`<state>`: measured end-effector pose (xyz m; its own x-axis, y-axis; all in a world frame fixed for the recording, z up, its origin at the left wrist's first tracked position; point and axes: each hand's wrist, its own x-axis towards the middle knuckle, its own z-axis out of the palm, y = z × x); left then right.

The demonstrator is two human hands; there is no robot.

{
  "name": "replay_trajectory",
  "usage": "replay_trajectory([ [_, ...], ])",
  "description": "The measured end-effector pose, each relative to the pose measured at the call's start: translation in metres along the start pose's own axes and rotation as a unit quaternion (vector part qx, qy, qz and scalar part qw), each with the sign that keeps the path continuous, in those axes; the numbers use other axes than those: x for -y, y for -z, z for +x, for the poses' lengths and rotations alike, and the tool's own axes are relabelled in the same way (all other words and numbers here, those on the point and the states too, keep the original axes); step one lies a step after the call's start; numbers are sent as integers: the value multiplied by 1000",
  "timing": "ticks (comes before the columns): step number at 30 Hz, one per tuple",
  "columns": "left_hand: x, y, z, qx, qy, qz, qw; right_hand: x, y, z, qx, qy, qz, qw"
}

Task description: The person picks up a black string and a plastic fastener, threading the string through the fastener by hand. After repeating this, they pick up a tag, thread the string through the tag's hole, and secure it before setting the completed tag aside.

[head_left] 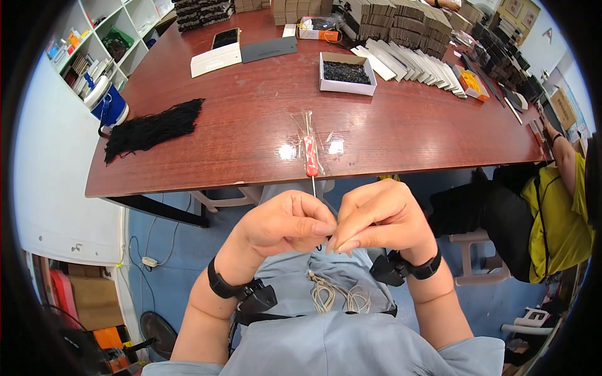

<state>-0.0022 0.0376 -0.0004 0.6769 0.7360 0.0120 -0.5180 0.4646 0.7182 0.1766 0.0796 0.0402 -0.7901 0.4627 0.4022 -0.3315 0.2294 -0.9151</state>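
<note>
My left hand (pixel 285 219) and my right hand (pixel 385 216) meet in front of my lap, just off the table's near edge. Thumb and fingers of both are pinched closed, their tips almost touching. What lies between them is too small and covered to name; only a dark speck shows there. Right beyond the hands, a red-handled tool (pixel 310 155) is fixed to the tabletop with clear tape. Its thin metal shaft (pixel 314 186) sticks out past the edge toward my fingers, and its tip is hidden. A bundle of black cords (pixel 153 130) lies at the table's left.
On the reddish-brown table (pixel 251 141) stand a white box of small black pieces (pixel 348 73), a fanned row of pale cards (pixel 417 66) and stacked brown bundles (pixel 401 28). A blue-and-white jug (pixel 108 103) is at the left. Another person in yellow (pixel 558 219) sits at the right.
</note>
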Motion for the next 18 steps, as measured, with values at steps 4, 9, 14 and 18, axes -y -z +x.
replay_trajectory([
  [4,-7,-5,0,-7,-15,21,1000,5,8,4,27,-1,-9,1000],
  [9,-14,-24,-3,-120,-116,159,973,0,7,0,-51,-91,198,975],
  [14,-19,-42,-9,-209,-213,394,869,-6,6,2,-107,-108,247,957],
  [18,-14,-43,-3,-253,-374,762,464,-8,5,4,-138,-89,246,955],
])
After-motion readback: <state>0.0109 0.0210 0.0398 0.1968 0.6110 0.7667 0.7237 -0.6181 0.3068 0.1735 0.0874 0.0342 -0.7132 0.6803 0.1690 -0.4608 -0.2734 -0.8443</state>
